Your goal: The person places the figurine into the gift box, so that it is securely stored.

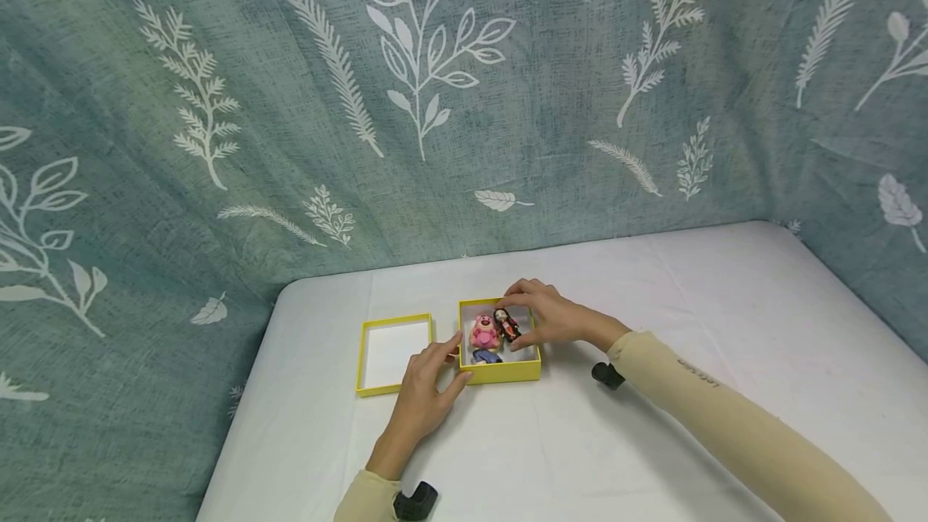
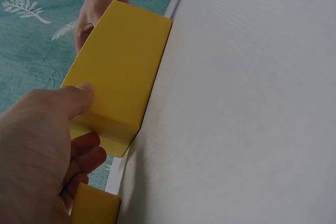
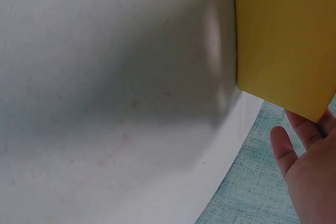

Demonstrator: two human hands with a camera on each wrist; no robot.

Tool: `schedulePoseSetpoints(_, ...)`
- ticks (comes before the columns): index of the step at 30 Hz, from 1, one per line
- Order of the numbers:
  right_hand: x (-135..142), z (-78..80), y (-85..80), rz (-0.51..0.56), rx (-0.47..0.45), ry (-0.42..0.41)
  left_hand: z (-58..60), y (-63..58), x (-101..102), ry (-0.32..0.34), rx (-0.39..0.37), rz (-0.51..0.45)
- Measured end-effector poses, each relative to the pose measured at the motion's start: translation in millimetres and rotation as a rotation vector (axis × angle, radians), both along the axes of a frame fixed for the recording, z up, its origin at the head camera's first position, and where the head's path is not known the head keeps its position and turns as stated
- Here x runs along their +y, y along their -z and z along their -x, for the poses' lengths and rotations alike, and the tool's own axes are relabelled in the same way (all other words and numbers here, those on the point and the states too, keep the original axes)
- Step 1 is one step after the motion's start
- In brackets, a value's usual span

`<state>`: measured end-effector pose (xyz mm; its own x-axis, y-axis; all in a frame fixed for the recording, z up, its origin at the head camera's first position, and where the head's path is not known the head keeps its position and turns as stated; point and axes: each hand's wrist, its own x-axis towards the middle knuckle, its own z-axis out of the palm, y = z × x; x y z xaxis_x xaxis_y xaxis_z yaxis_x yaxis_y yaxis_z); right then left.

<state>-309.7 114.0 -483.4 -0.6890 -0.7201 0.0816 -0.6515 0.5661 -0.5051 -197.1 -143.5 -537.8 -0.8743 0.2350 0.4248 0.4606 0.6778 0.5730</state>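
A shallow yellow box (image 1: 500,374) holds a pink bear figurine (image 1: 484,333), a dark-haired figurine (image 1: 507,325) in black and red, and a bluish figurine (image 1: 486,356) close to the front wall. At the front left corner my left hand (image 1: 424,395) grips the box, its thumb (image 2: 79,99) on the front face and its fingers round the left side. My right hand (image 1: 549,314) reaches over the right wall. Its thumb and fingers are spread around the dark-haired figurine; contact with it cannot be made out. Some right fingers (image 3: 302,128) show behind the box.
Left of the box lies a yellow-rimmed lid (image 1: 360,354), its white inside facing up. Both stand on a white-covered table (image 1: 638,441). A green leaf-patterned cloth (image 1: 551,103) hangs behind the table and along its sides.
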Motion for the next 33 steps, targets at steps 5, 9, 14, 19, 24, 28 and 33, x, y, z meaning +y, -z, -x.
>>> schedulePoseSetpoints(5, -1.4, 0.6, 3.0, -0.015, -0.031, 0.022, -0.4, 0.1, 0.2, -0.004, -0.010, 0.002)
schedulePoseSetpoints(9, -1.9, -1.2, 1.6, -0.026, -0.070, 0.045, -0.2, 0.1, 0.9, -0.009, -0.016, 0.009)
schedulePoseSetpoints(14, -3.7, -4.0, -2.3, -0.064, -0.065, 0.069, 0.1, 0.3, 1.3, -0.015, -0.022, 0.015)
schedulePoseSetpoints(19, -6.1, -5.1, -4.2, -0.099, -0.055, 0.100, 0.2, 0.9, 1.2, -0.012, -0.025, 0.010)
schedulePoseSetpoints(24, -7.1, -5.5, -3.0, -0.125, -0.045, 0.130, 0.1, 0.9, 1.1, -0.016, -0.027, 0.017)
schedulePoseSetpoints(28, -8.9, -6.1, -3.6, -0.130, -0.072, 0.153, -0.1, 0.5, 0.9, -0.015, -0.030, 0.015)
schedulePoseSetpoints(33, -10.8, -9.1, -6.5, -0.128, -0.129, 0.176, -0.6, 0.6, 0.8, -0.017, -0.034, 0.013)
